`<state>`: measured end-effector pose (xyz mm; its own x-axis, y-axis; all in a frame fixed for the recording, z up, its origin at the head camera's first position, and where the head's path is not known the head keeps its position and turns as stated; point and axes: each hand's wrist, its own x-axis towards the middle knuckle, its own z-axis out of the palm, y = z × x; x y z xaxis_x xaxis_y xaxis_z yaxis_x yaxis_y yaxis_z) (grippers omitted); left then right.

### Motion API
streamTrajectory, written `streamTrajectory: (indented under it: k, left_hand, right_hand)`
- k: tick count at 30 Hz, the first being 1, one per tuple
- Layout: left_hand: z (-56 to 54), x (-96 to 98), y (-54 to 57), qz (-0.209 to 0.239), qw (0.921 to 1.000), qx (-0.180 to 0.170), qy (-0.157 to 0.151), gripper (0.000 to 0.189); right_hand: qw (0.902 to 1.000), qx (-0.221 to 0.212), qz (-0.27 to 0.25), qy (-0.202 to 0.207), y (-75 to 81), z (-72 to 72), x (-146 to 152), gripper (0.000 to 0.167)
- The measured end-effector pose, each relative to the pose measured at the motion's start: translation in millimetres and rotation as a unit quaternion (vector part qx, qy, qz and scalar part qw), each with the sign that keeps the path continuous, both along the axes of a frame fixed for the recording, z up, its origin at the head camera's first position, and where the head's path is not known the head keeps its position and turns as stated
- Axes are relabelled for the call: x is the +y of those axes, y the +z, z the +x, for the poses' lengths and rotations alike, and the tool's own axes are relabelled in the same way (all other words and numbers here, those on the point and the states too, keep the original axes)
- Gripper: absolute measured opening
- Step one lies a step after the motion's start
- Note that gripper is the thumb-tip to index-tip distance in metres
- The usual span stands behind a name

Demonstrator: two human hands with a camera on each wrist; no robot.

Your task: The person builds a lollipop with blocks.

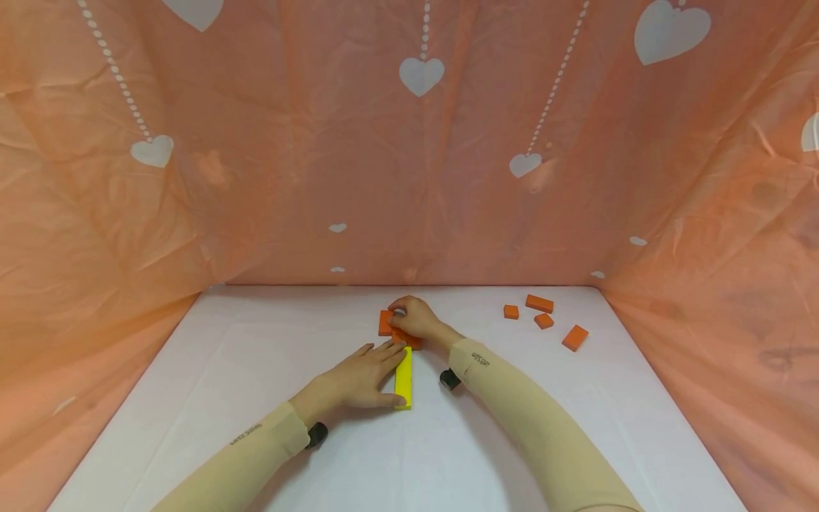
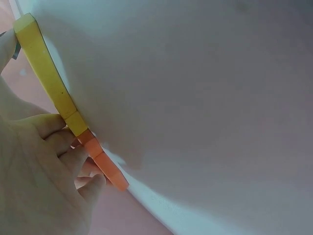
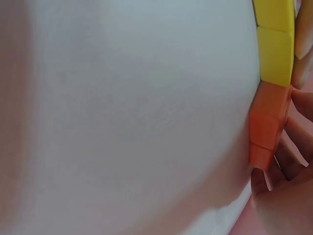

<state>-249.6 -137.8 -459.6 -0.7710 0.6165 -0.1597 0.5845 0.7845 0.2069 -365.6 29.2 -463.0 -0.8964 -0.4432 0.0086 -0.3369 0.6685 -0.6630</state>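
A yellow strip of blocks [image 1: 403,378] lies lengthwise on the white table, seams showing between its pieces. My left hand [image 1: 361,378] rests along its left side, fingers extended toward the far end and thumb at the near end. Orange blocks [image 3: 266,117] continue from the far end of the yellow strip. At these orange blocks my right hand [image 1: 419,318] is bent over with curled fingers, pinching one; the thumb and fingertips sit at its end in the right wrist view. Another orange block [image 1: 384,323] shows just left of the right fingertips. The hands partly cover the orange pieces.
To the right lie loose orange pieces: a small block [image 1: 510,311], a long block [image 1: 539,304], another small one [image 1: 544,321] and a rectangular block [image 1: 575,338]. Pink curtains [image 1: 307,178] with white hearts enclose the table's back and sides.
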Motion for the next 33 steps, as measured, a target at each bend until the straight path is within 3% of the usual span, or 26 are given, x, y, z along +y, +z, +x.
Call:
streamTrajectory:
  k: [11, 23, 29, 33]
  left_hand:
    - [0.7, 0.0, -0.1, 0.003, 1.0, -0.001, -0.001, 0.099]
    - [0.3, 0.3, -0.4, 0.003, 1.0, 0.0, -0.002, 0.1]
    - [0.7, 0.1, -0.6, 0.0, 1.0, 0.0, -0.002, 0.1]
    - [1.7, -0.6, 0.7, -0.002, 1.0, 0.006, -0.001, 0.098]
  right_hand:
    - [0.9997, 0.022, 0.008, 0.012, 0.2, 1.6, 2.4, 0.031]
    - [0.9998, 0.013, 0.006, 0.011, 0.2, 2.3, 4.1, 0.037]
    - [0.9996, -0.005, -0.028, 0.005, 1.8, 3.9, 10.3, 0.045]
    - [0.9982, 0.011, -0.059, 0.005, 7.9, 5.9, 21.1, 0.046]
